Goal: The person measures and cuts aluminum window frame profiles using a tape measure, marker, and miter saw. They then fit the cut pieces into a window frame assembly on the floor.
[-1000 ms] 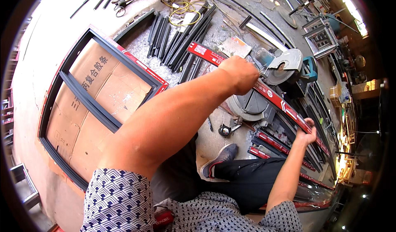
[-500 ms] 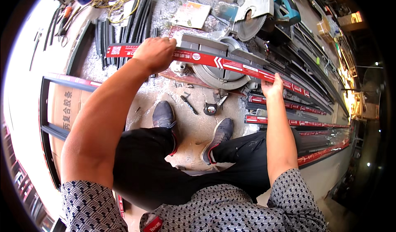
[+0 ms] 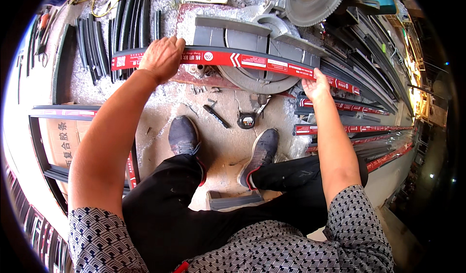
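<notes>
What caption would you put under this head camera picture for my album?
Left hand and right hand press a long dark metal bar with red tape across a grey chop saw's base.

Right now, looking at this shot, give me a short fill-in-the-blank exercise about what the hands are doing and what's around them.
1. Both hands rest on a long dark metal profile wrapped in ______ protective tape.
2. The left hand and the right hand press the profile onto the base of a mitre ______.
3. The saw's circular blade is raised ______ the profile.
4. On the floor between the two shoes lies a round tape ______.

Missing words: red; saw; above; measure
</notes>
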A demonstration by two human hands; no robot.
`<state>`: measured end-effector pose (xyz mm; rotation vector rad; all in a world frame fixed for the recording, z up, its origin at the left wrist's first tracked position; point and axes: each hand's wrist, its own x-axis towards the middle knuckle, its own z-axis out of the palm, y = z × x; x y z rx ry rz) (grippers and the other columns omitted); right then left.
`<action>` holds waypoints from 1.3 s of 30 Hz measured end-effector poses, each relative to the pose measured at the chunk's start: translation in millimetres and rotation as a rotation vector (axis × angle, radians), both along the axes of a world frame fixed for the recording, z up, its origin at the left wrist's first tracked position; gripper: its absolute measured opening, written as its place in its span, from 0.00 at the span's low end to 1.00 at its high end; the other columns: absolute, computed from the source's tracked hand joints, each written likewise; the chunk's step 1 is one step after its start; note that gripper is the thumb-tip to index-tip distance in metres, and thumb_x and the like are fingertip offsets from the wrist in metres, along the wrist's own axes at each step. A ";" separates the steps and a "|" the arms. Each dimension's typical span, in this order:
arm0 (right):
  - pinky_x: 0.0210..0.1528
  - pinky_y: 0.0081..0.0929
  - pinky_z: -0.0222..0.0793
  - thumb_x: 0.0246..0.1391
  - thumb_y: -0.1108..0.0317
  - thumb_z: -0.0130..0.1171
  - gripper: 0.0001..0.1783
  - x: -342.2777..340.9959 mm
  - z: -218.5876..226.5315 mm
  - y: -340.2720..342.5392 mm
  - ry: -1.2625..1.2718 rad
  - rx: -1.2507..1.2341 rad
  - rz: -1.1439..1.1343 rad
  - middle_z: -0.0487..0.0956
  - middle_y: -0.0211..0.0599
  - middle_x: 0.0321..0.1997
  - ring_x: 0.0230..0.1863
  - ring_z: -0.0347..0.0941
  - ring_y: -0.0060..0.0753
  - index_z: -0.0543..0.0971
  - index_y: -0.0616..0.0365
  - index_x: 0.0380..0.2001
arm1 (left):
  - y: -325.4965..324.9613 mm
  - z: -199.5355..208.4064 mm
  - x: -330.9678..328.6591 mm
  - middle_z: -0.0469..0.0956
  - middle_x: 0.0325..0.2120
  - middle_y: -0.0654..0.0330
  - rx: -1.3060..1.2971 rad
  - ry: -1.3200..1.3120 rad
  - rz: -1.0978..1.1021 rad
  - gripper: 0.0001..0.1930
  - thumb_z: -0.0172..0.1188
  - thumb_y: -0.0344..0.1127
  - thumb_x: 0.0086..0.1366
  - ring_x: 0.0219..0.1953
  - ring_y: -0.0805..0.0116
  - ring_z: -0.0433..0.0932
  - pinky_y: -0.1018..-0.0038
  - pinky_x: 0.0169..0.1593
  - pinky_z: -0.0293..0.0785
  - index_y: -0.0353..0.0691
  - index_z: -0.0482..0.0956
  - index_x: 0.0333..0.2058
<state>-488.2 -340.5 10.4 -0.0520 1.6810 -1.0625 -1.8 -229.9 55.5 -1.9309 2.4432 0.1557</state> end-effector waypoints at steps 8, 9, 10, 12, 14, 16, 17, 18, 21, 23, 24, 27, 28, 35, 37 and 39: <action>0.35 0.33 0.80 0.60 0.57 0.71 0.17 -20.5 -10.8 -5.6 0.166 0.094 0.188 0.81 0.37 0.34 0.33 0.79 0.33 0.79 0.55 0.44 | -10.9 -35.5 0.2 0.78 0.39 0.52 0.009 -0.004 0.016 0.09 0.55 0.24 0.63 0.47 0.53 0.79 0.59 0.53 0.74 0.38 0.72 0.42; 0.35 0.33 0.80 0.61 0.57 0.71 0.17 -23.7 -9.1 -4.7 0.207 0.102 0.201 0.81 0.37 0.33 0.33 0.79 0.33 0.78 0.56 0.44 | -13.7 -35.9 -0.6 0.78 0.40 0.52 0.019 -0.019 0.010 0.08 0.53 0.25 0.66 0.47 0.54 0.80 0.59 0.53 0.74 0.38 0.73 0.43; 0.35 0.33 0.80 0.61 0.57 0.70 0.17 -20.3 -8.2 -1.8 0.239 0.115 0.217 0.82 0.36 0.33 0.32 0.80 0.32 0.78 0.57 0.43 | -13.9 -38.1 0.9 0.79 0.41 0.51 0.036 -0.042 0.007 0.07 0.51 0.25 0.68 0.48 0.55 0.80 0.60 0.54 0.74 0.37 0.74 0.44; 0.38 0.31 0.80 0.61 0.54 0.70 0.19 -12.8 -7.1 10.4 0.324 0.119 0.260 0.82 0.35 0.33 0.33 0.80 0.32 0.78 0.58 0.40 | -14.6 -44.5 2.7 0.77 0.41 0.51 0.038 -0.015 0.027 0.09 0.55 0.24 0.63 0.48 0.53 0.79 0.59 0.54 0.73 0.37 0.73 0.43; 0.35 0.31 0.79 0.63 0.53 0.67 0.18 -8.6 -10.6 24.7 0.393 0.114 0.274 0.82 0.34 0.33 0.30 0.80 0.31 0.77 0.57 0.39 | -18.6 -51.7 2.9 0.77 0.41 0.51 0.018 -0.021 0.029 0.11 0.57 0.23 0.61 0.49 0.52 0.78 0.59 0.54 0.72 0.38 0.72 0.43; 0.27 0.30 0.77 0.66 0.55 0.63 0.15 5.1 -13.1 45.9 0.480 0.084 0.292 0.81 0.33 0.31 0.26 0.78 0.28 0.76 0.56 0.37 | -18.8 -54.5 1.1 0.77 0.42 0.52 0.018 -0.025 0.050 0.11 0.57 0.23 0.62 0.49 0.53 0.78 0.59 0.55 0.72 0.38 0.72 0.44; 0.23 0.27 0.75 0.66 0.59 0.62 0.12 12.9 -18.2 60.9 0.495 0.044 0.281 0.81 0.32 0.29 0.24 0.77 0.27 0.76 0.56 0.37 | -19.0 -54.1 -0.8 0.78 0.42 0.52 0.017 -0.027 0.060 0.11 0.57 0.23 0.62 0.49 0.53 0.78 0.59 0.55 0.72 0.38 0.73 0.44; 0.23 0.26 0.75 0.65 0.61 0.62 0.10 18.9 -20.9 74.8 0.505 0.036 0.347 0.81 0.32 0.29 0.24 0.77 0.26 0.76 0.57 0.37 | -20.4 -53.9 -1.2 0.78 0.42 0.53 0.030 -0.059 0.058 0.12 0.57 0.24 0.63 0.50 0.54 0.79 0.58 0.55 0.72 0.39 0.73 0.46; 0.24 0.31 0.75 0.59 0.66 0.61 0.10 49.4 -28.4 122.1 0.585 0.003 0.472 0.82 0.40 0.27 0.24 0.79 0.32 0.76 0.63 0.35 | -17.7 -54.6 2.5 0.79 0.42 0.54 -0.001 -0.037 0.041 0.12 0.59 0.25 0.64 0.50 0.54 0.79 0.57 0.56 0.71 0.39 0.73 0.46; 0.38 0.41 0.76 0.56 0.62 0.63 0.14 42.7 -56.4 156.9 0.808 -0.023 0.695 0.83 0.46 0.32 0.33 0.81 0.45 0.77 0.63 0.38 | -19.7 -50.6 -4.0 0.78 0.47 0.55 0.041 -0.064 0.060 0.23 0.67 0.34 0.64 0.55 0.55 0.77 0.56 0.63 0.68 0.42 0.72 0.56; 0.45 0.45 0.76 0.55 0.60 0.63 0.17 45.7 -61.4 174.1 0.899 -0.036 0.808 0.84 0.49 0.35 0.38 0.81 0.52 0.77 0.63 0.40 | -17.1 -47.1 -5.2 0.77 0.48 0.56 0.014 -0.054 0.066 0.27 0.69 0.37 0.63 0.57 0.56 0.76 0.55 0.65 0.67 0.43 0.71 0.59; 0.55 0.49 0.74 0.54 0.59 0.64 0.23 95.7 -28.1 218.0 0.979 -0.067 1.191 0.80 0.54 0.48 0.51 0.77 0.59 0.76 0.59 0.50 | -2.9 -20.8 5.8 0.72 0.58 0.55 0.060 -0.067 0.102 0.42 0.73 0.42 0.60 0.65 0.55 0.70 0.53 0.72 0.59 0.49 0.62 0.71; 0.57 0.49 0.73 0.53 0.59 0.66 0.27 103.7 -19.8 226.8 1.048 -0.164 1.325 0.77 0.55 0.53 0.54 0.75 0.59 0.74 0.59 0.54 | 1.1 -14.6 12.1 0.71 0.59 0.54 0.009 -0.031 0.066 0.43 0.73 0.41 0.60 0.66 0.54 0.69 0.53 0.72 0.59 0.49 0.62 0.71; 0.66 0.49 0.69 0.49 0.58 0.74 0.45 114.7 -17.0 238.3 1.252 -0.198 1.782 0.62 0.43 0.72 0.67 0.64 0.55 0.66 0.52 0.68 | 62.7 55.7 33.8 0.77 0.52 0.49 -0.072 0.164 0.011 0.28 0.64 0.39 0.67 0.57 0.47 0.77 0.56 0.61 0.72 0.40 0.69 0.63; 0.66 0.49 0.70 0.49 0.61 0.75 0.45 116.7 -22.3 233.3 1.206 -0.188 1.819 0.63 0.43 0.71 0.67 0.65 0.55 0.65 0.50 0.69 | 94.9 65.6 48.5 0.79 0.47 0.49 -0.018 0.152 0.041 0.24 0.64 0.38 0.67 0.52 0.48 0.79 0.55 0.57 0.75 0.39 0.72 0.59; 0.65 0.49 0.71 0.48 0.64 0.75 0.44 113.1 -28.3 227.1 1.182 -0.186 1.854 0.64 0.44 0.71 0.66 0.67 0.57 0.66 0.50 0.67 | 124.0 71.1 44.7 0.82 0.43 0.50 0.030 0.223 0.110 0.20 0.64 0.38 0.67 0.48 0.50 0.83 0.57 0.54 0.77 0.38 0.76 0.55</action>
